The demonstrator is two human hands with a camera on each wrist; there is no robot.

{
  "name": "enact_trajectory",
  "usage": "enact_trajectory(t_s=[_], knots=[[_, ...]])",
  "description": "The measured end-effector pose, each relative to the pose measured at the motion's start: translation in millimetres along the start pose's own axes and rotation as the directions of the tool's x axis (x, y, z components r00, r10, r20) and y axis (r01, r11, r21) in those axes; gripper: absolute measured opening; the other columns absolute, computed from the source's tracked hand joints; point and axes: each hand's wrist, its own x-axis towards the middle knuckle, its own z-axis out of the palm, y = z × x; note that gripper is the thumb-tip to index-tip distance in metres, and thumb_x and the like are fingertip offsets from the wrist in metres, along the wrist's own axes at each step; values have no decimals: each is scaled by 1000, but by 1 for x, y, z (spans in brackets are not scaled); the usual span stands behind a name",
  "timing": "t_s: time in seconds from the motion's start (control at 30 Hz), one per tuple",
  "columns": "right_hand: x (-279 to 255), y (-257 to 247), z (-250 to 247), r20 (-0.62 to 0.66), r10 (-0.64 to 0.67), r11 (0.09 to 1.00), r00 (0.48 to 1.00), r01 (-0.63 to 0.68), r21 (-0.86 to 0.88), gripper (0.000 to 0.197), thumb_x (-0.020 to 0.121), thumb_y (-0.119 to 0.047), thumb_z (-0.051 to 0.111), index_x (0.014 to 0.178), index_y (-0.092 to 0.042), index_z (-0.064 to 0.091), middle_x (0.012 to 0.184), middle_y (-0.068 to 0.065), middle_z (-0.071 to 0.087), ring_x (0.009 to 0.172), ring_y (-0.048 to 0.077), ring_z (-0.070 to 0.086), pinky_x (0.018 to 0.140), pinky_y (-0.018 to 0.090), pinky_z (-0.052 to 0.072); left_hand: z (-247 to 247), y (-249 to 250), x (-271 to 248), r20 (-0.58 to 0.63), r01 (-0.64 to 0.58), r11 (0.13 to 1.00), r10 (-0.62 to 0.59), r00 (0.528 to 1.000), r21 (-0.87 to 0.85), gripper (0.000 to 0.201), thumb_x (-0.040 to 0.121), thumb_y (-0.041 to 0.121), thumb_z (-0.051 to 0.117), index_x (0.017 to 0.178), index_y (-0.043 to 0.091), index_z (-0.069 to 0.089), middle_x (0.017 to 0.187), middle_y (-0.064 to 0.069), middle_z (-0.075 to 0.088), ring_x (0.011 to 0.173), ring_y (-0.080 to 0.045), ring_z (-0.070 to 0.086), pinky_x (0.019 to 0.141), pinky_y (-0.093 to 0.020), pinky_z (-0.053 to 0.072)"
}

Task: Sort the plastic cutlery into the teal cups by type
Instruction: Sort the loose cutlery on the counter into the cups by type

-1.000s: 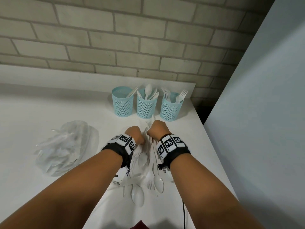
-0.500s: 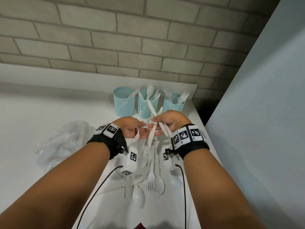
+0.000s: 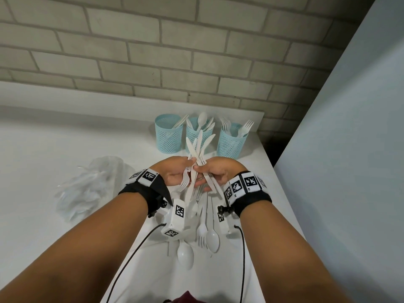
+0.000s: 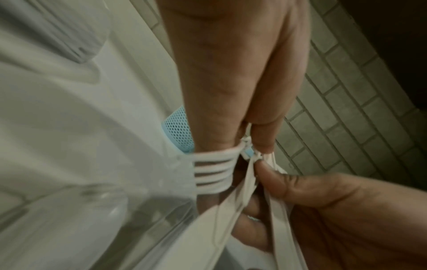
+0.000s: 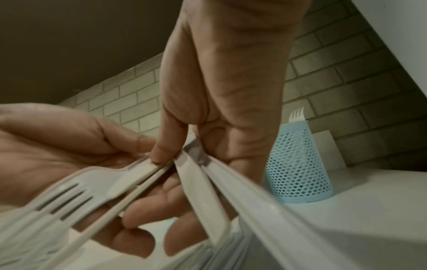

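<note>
Both hands are raised above the table in the head view. My right hand grips a bundle of white knives, blades fanned up toward the cups. My left hand pinches a white fork, tines hanging down. In the right wrist view the fork lies across the left palm beside the knives. Three teal cups stand at the back: the left cup holds knives, the middle cup spoons, the right cup forks.
Loose cutlery lies on the white table under my wrists, including a spoon, another spoon and a fork. A crumpled clear plastic bag sits at the left. A grey wall borders the table's right edge.
Both hands have lifted off the pile with cutlery in them. The knives now stand more upright in my right hand, and my left hand has the fork.
</note>
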Motion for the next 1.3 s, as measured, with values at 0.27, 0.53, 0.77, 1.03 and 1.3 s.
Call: enact_trajectory(t_s=[0.27,0.53,0.77,1.03,1.3], knots=[[1,-1,3,-46,-82,983,996,74,-169,28,95,-34,50,81,-11,59,55,-5,68,52,3,65,63,26,55,-5,-6,4,3,-61,998,61,998,7,28,101,24,34,98,8,56,64,-7,66,52,-16,62,54,-28,56],[2,2,-9,-94,-164,983,982,155,-100,23,87,-34,63,91,-11,65,79,2,70,59,3,65,65,19,54,-6,1,6,-35,-114,988,111,993,-107,26,101,16,35,108,3,56,103,-15,63,81,-24,67,71,-35,58],[-5,8,-16,-108,-128,990,986,133,38,40,91,-51,45,91,-16,64,60,-5,60,49,4,41,46,16,38,-8,5,8,-53,-143,985,139,989,-98,19,98,9,41,97,6,59,97,-16,63,91,-29,62,81,-46,53],[1,18,-22,-183,-293,941,938,317,119,19,89,-28,61,93,-12,69,62,-3,65,56,11,53,47,20,45,-9,7,8,-95,-152,981,141,985,-119,18,98,7,41,105,5,57,98,-13,67,87,-26,67,75,-39,57],[2,9,-23,-442,-372,873,816,470,134,17,89,-9,62,103,-2,65,63,-3,60,52,9,50,49,19,45,-9,8,7,-192,-164,975,134,972,-150,12,97,7,45,100,10,57,82,-4,71,78,-21,61,63,-28,58]])
